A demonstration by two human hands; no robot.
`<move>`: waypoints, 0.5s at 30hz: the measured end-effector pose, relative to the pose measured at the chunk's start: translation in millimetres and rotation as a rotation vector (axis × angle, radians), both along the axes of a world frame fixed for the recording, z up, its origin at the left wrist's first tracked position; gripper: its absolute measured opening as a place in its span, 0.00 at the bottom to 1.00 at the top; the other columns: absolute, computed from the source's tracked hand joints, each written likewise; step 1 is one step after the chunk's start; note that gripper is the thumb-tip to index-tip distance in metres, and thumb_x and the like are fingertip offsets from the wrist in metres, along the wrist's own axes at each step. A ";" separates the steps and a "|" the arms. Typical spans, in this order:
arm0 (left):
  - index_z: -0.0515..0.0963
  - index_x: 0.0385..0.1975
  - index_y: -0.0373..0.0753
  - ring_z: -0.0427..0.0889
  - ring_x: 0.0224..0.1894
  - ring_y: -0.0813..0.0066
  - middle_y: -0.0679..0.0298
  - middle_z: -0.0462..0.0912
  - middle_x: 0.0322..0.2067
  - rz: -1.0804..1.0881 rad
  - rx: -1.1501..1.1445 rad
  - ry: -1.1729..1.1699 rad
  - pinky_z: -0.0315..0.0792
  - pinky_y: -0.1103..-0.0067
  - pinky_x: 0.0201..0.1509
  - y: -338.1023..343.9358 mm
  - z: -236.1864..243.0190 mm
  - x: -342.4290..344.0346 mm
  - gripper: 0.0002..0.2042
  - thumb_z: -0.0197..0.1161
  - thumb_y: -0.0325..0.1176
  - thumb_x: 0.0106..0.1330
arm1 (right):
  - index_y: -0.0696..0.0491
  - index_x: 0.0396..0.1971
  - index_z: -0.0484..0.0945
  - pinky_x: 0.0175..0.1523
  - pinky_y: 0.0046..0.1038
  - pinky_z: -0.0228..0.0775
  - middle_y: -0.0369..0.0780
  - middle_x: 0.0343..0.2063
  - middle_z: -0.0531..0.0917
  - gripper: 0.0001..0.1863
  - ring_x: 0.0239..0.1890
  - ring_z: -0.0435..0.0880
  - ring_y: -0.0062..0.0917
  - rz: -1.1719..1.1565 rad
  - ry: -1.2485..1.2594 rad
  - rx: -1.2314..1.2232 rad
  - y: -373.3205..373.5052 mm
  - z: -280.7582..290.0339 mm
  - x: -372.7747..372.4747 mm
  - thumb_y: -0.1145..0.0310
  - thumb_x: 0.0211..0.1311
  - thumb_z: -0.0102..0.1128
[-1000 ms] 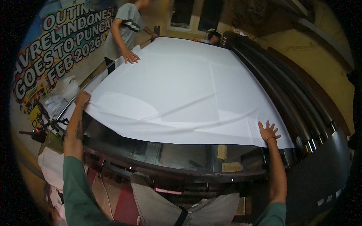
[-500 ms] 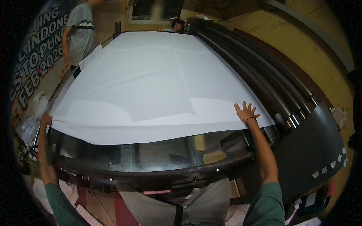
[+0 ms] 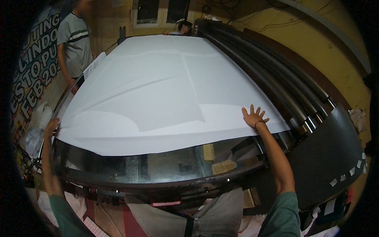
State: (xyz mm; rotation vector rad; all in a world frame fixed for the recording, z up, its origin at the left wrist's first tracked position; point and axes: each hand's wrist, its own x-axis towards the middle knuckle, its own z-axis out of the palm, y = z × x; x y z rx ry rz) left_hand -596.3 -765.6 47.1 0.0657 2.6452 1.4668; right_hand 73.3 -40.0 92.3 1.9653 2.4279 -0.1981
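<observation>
Where the dark table extends near to far, a white sheet covers most of it; long dark rollers, right side. Right hand: fingers spread flat, sheet's near right. Left hand: sheet's near left edge; cannot tell whether fingers grip.

Dark green sleeves flank grey trousers, a black strap at the trousers' middle; thin dark wristband.

On my left I see a colourful banner with plastic bags near it; ahead, a window; rightward, cables along a yellow wall.
</observation>
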 end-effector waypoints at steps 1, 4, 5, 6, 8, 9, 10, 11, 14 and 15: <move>0.74 0.38 0.39 0.72 0.23 0.73 0.64 0.76 0.28 0.029 0.054 -0.032 0.65 0.72 0.24 3.0 -2.3 -1.1 0.15 0.61 0.44 0.63 | 0.41 0.77 0.40 0.73 0.66 0.18 0.47 0.77 0.36 0.49 0.77 0.30 0.53 -0.004 0.015 0.005 -3.1 -0.9 0.3 0.26 0.64 0.26; 0.75 0.37 0.39 0.73 0.24 0.72 0.64 0.76 0.28 0.053 0.202 -0.039 0.65 0.71 0.26 1.0 -19.0 -5.5 0.14 0.62 0.43 0.62 | 0.40 0.77 0.40 0.73 0.66 0.17 0.48 0.77 0.36 0.49 0.77 0.30 0.53 0.003 0.015 0.029 -6.6 0.3 0.3 0.25 0.64 0.26; 0.75 0.37 0.39 0.73 0.24 0.72 0.64 0.76 0.28 0.068 0.248 -0.043 0.66 0.71 0.26 -2.6 -26.5 -7.7 0.13 0.62 0.42 0.62 | 0.40 0.77 0.40 0.73 0.66 0.17 0.48 0.77 0.36 0.49 0.77 0.31 0.53 0.005 0.014 0.033 -6.7 0.5 1.3 0.25 0.64 0.26; 0.75 0.37 0.39 0.73 0.25 0.72 0.63 0.76 0.28 0.090 0.308 -0.057 0.66 0.71 0.27 -7.4 -34.3 -10.8 0.13 0.63 0.42 0.62 | 0.40 0.77 0.41 0.73 0.66 0.17 0.48 0.77 0.37 0.48 0.77 0.31 0.52 -0.002 0.002 0.037 -5.9 0.8 1.5 0.25 0.64 0.26; 0.75 0.36 0.39 0.74 0.25 0.72 0.63 0.76 0.28 0.129 0.404 -0.081 0.67 0.71 0.28 -20.5 -49.5 -18.7 0.12 0.63 0.41 0.62 | 0.40 0.77 0.41 0.73 0.66 0.18 0.48 0.77 0.38 0.48 0.78 0.31 0.52 0.000 0.017 0.042 -3.4 0.2 2.0 0.26 0.64 0.26; 0.75 0.36 0.39 0.74 0.25 0.71 0.63 0.76 0.28 0.144 0.442 -0.087 0.67 0.70 0.29 -27.3 -55.8 -24.4 0.12 0.63 0.40 0.61 | 0.40 0.77 0.42 0.73 0.66 0.18 0.48 0.77 0.38 0.48 0.77 0.32 0.52 -0.001 0.020 0.046 -2.3 -0.8 2.7 0.26 0.64 0.26; 0.75 0.35 0.38 0.74 0.26 0.71 0.63 0.76 0.28 0.161 0.473 -0.089 0.67 0.70 0.29 -36.5 -62.4 -28.7 0.12 0.64 0.40 0.61 | 0.40 0.77 0.42 0.73 0.66 0.18 0.48 0.77 0.38 0.48 0.77 0.32 0.53 -0.006 0.014 0.047 -0.9 -1.8 3.5 0.25 0.64 0.26; 0.75 0.35 0.38 0.74 0.26 0.71 0.63 0.76 0.28 0.179 0.501 -0.094 0.67 0.70 0.30 -43.8 -68.0 -34.8 0.11 0.64 0.39 0.61 | 0.40 0.77 0.42 0.73 0.67 0.19 0.48 0.77 0.38 0.48 0.77 0.32 0.53 -0.003 0.025 0.054 0.6 -2.3 4.3 0.25 0.64 0.27; 0.75 0.34 0.38 0.75 0.27 0.71 0.63 0.77 0.27 0.184 0.441 -0.030 0.68 0.70 0.31 -73.4 -75.7 -48.8 0.11 0.65 0.38 0.60 | 0.40 0.77 0.42 0.72 0.67 0.19 0.48 0.77 0.39 0.48 0.77 0.33 0.53 -0.003 0.022 0.057 3.1 -4.1 6.3 0.25 0.64 0.27; 0.75 0.34 0.38 0.75 0.27 0.70 0.63 0.77 0.27 0.153 0.323 0.033 0.68 0.69 0.32 -84.6 -74.8 -52.0 0.10 0.65 0.37 0.60 | 0.40 0.77 0.43 0.72 0.67 0.19 0.48 0.77 0.39 0.48 0.77 0.33 0.53 -0.005 0.019 0.056 3.3 -3.8 6.8 0.25 0.64 0.27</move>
